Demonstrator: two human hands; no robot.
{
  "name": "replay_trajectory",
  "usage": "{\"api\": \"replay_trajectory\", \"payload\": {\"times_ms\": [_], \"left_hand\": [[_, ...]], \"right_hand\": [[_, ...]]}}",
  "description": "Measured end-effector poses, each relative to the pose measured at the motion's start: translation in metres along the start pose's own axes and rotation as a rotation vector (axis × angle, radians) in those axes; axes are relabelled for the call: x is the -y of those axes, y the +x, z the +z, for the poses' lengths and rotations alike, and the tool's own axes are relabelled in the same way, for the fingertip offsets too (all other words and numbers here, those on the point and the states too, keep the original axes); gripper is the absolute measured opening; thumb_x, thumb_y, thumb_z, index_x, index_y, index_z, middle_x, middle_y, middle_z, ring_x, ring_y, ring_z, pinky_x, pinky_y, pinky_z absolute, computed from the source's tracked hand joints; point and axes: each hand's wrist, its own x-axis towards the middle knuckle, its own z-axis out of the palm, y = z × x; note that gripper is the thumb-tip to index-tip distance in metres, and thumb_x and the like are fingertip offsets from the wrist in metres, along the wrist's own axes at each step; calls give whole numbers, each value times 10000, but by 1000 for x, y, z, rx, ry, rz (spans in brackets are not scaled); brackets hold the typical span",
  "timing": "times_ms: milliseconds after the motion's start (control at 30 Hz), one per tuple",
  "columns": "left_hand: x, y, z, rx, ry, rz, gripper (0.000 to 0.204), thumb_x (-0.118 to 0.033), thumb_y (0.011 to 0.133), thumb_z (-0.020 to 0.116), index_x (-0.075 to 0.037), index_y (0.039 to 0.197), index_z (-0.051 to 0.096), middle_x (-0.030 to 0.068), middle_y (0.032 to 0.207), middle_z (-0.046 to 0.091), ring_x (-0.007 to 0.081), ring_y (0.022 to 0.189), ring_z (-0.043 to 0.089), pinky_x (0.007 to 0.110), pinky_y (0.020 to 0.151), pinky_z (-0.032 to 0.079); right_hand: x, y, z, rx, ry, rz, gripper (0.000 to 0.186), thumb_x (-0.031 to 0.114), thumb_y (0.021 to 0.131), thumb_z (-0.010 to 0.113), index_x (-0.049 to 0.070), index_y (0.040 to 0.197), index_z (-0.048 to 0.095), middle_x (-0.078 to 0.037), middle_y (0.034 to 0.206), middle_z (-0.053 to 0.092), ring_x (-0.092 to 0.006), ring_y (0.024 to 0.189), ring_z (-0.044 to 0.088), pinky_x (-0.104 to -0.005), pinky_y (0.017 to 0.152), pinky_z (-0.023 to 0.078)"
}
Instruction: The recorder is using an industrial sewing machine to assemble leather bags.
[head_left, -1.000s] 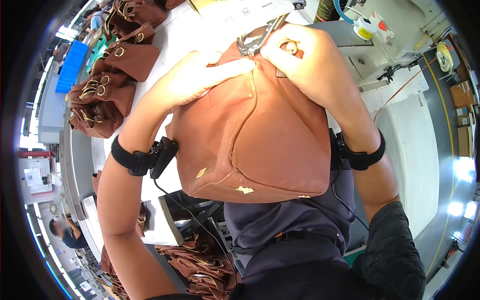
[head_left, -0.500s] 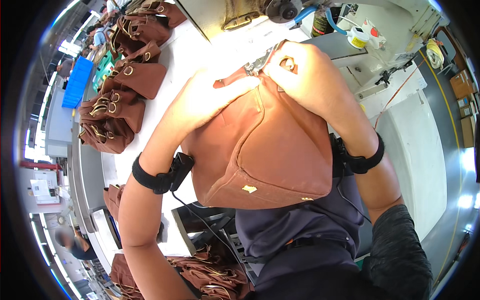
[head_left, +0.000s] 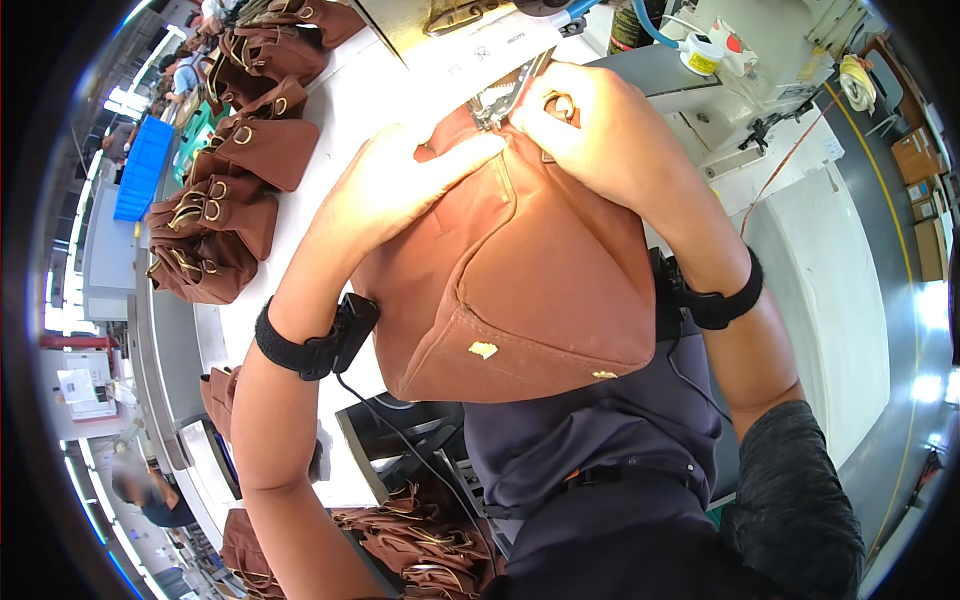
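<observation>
A brown handbag [head_left: 540, 270] is held up in front of me, tilted, with its base and small gold-coloured studs facing my body. My left hand [head_left: 405, 185] grips the upper left of the bag, its thumb lying along the edge and the other fingers mostly hidden. At the upper right, my right hand [head_left: 590, 130] pinches the bag's edge with curled fingers, a gold-coloured ring showing by them. Between both hands, the bag's top edge meets a small metal machine part [head_left: 497, 100]; the exact contact is hidden.
Several brown handbags [head_left: 215, 215] line the white table at the left, and more brown pieces [head_left: 425, 540] lie below it. A pale machine body [head_left: 770, 60] stands at upper right beside a small white bottle [head_left: 700, 53]. A blue crate [head_left: 143, 168] sits far left.
The bag and both hands appear slightly higher and further left, along with the whole scene. More of the metal part shows between the hands. Both grips stay the same.
</observation>
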Motion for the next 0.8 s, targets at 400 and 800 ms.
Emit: {"api": "replay_trajectory", "payload": {"times_ms": [400,800], "left_hand": [[-8,-4,-1,-28,-79,29,524,-499,972,802,20,962,736,70,869,646,152,796,536,355,738,499],[-22,-2,-91,140,271,128,476,-242,1033,702,26,1420,639,131,1291,736,152,1055,651,366,940,553]], "right_hand": [[4,-1,-2,4,23,32,247,243,989,713,7,1060,733,-177,924,741,-312,816,692,-398,784,546],[1,-66,56,26,954,231,207,200,1023,720,6,1072,669,-6,865,661,-77,740,556,-284,668,465]]}}
